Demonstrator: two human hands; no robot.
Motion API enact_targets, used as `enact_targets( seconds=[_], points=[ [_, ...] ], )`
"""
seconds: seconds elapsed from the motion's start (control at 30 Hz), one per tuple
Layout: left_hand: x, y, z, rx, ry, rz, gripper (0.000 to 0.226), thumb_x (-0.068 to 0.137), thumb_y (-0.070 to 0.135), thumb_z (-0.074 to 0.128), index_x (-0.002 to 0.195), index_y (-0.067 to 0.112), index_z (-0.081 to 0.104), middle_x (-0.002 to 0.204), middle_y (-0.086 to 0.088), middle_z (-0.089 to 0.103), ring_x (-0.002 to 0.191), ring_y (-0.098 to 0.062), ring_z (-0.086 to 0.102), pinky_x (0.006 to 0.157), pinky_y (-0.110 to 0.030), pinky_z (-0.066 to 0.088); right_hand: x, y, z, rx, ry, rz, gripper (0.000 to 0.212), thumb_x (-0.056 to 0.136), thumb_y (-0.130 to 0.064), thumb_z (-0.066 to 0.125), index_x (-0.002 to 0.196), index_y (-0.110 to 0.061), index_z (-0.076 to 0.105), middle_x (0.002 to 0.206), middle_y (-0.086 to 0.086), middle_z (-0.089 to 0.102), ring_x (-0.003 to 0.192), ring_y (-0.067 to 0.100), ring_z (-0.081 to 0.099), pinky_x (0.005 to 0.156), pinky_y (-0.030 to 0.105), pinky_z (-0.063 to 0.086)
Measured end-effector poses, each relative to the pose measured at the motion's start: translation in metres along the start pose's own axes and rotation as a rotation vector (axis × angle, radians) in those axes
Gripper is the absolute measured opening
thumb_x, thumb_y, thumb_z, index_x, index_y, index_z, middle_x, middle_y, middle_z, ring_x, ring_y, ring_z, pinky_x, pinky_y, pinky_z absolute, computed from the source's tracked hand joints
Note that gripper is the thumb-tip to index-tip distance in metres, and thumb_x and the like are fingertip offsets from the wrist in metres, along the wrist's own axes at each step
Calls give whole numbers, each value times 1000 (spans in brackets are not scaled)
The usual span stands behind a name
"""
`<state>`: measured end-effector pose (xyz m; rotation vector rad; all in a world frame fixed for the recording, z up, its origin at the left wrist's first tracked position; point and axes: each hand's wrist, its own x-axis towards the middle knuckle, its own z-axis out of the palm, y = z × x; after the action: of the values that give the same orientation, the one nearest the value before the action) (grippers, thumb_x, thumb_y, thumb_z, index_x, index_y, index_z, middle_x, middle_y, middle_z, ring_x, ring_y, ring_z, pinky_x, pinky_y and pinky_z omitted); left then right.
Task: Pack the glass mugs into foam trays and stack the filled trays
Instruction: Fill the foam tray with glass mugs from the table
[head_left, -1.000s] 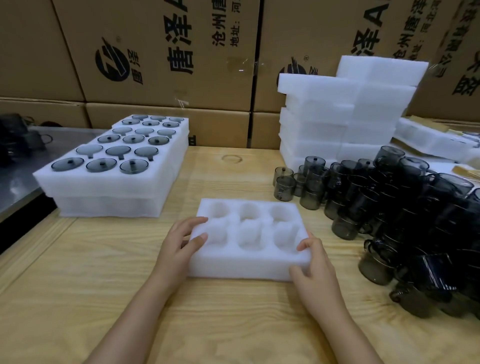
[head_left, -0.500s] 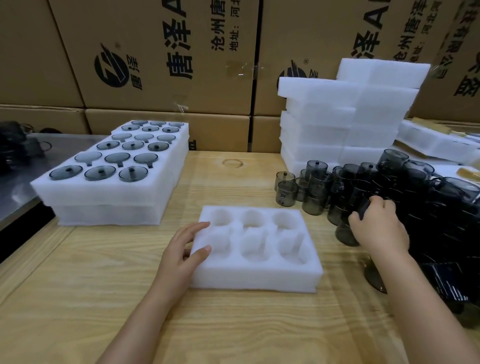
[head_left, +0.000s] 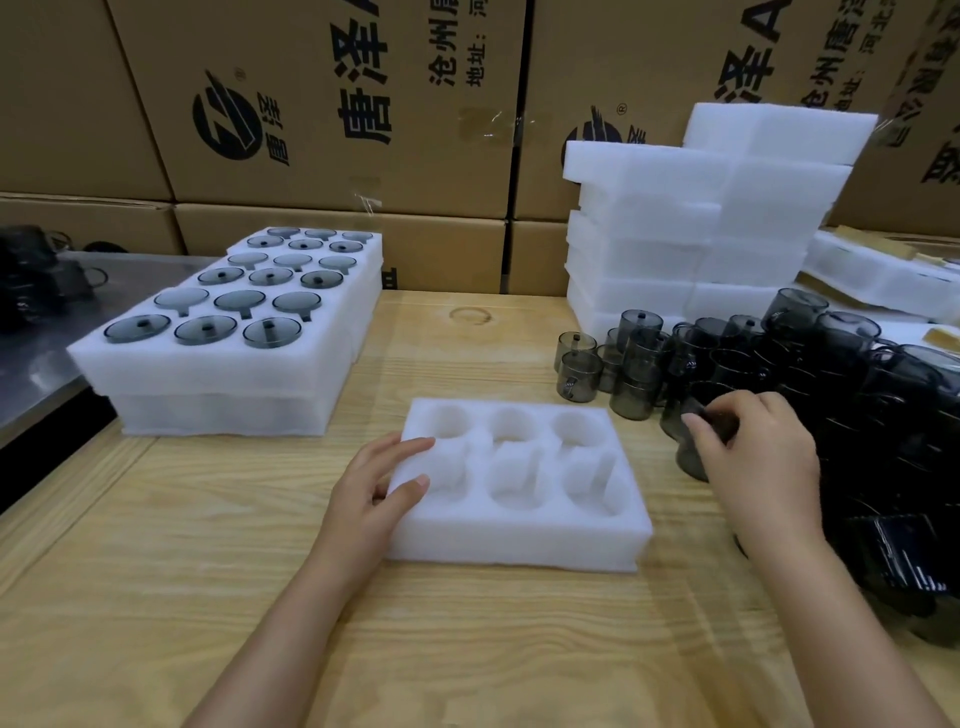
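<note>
1. L hand (head_left: 376, 488): fingers straight, slightly spread, resting on left edge of 6-pocket foam tray (head_left: 509, 545), mid table (head_left: 208, 571).
2. R hand (head_left: 763, 467): fingers curled round a smoky glass mug (head_left: 690, 460) at near-left edge of mug pile (head_left: 831, 374), just right of tray.
3. Filled trays (head_left: 223, 374) stacked far left.

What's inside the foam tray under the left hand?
The tray has six pockets, all empty as far as visible. The left hand covers part of its left rim, and the near-left pocket's floor is not clearly seen.
</note>
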<state>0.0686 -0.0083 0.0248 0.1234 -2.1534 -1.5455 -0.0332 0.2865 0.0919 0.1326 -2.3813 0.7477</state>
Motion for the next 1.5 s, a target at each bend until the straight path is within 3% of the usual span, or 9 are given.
enact_targets(
  seconds=[0.13, 0.47, 0.6, 0.7, 0.87, 1.1, 1.27, 1.4, 1.5],
  points=[
    [0, 0, 0, -12, -3, -10, 40, 73, 29, 58, 112, 29, 67, 134, 5, 52, 121, 17, 37, 82, -6, 37, -30, -16, 4, 346, 17, -106, 17, 75, -6, 75, 79, -17, 63, 81, -7, 53, 68, 8, 52, 65, 8, 38],
    [0, 1, 0, -17, -13, -7, 37, 74, 29, 57, 110, 32, 66, 131, 5, 55, 121, 15, 39, 82, -2, 35, -58, -22, 17, 852, -55, 74, 23, 83, 2, 64, 76, -19, 59, 125, -7, 48, 123, 11, 48, 79, 3, 42],
    [0, 1, 0, -23, -15, -2, 37, 74, 28, 57, 109, 32, 66, 131, 4, 55, 122, 11, 40, 82, -1, 34, -59, -22, 15, 992, -123, -1, 29, 84, -1, 62, 74, -28, 60, 128, -13, 55, 127, 13, 48, 88, 13, 44],
    [0, 1, 0, -24, -18, -3, 36, 74, 29, 57, 109, 33, 66, 130, 6, 55, 121, 12, 41, 82, -1, 34, -62, -20, 16, 904, -220, -95, 33, 82, 0, 64, 77, -32, 60, 114, -27, 61, 127, 12, 48, 96, 25, 42],
    [1, 2, 0, -35, -20, -8, 37, 73, 28, 57, 109, 31, 66, 129, 5, 56, 118, 14, 42, 82, -1, 35, -59, -20, 18, 707, -298, -163, 39, 85, -8, 65, 95, -45, 63, 130, -13, 54, 120, -9, 46, 81, 2, 39],
    [0, 3, 1, -32, -19, -11, 40, 73, 28, 57, 112, 28, 66, 128, 4, 56, 122, 2, 45, 81, -5, 36, -59, -19, 18, 458, -337, -296, 28, 87, -11, 66, 104, -33, 64, 124, -16, 52, 115, 8, 41, 96, 2, 22],
    [1, 1, 0, -34, -21, -19, 40, 73, 29, 57, 112, 30, 66, 128, 7, 56, 120, 8, 44, 81, -3, 36, -58, -25, 11, 392, -430, -330, 45, 84, -12, 68, 122, -30, 54, 124, -15, 50, 121, 9, 41, 100, 7, 23],
    [1, 0, 0, -32, -25, -10, 38, 73, 29, 57, 109, 33, 66, 128, 7, 56, 123, 6, 43, 83, -3, 36, -39, -43, 4, 404, -443, -215, 61, 86, -58, 44, 142, -36, 32, 142, -27, 29, 136, -5, 17, 106, 7, 8],
    [1, 0, 0, -32, -28, -8, 37, 73, 29, 57, 108, 34, 65, 128, 7, 56, 119, 10, 44, 83, -5, 37, -10, -60, 20, 200, -547, -182, 66, 92, -62, 22, 149, -29, 20, 157, -11, 11, 145, 7, -2, 112, 25, 1]
  ],
)
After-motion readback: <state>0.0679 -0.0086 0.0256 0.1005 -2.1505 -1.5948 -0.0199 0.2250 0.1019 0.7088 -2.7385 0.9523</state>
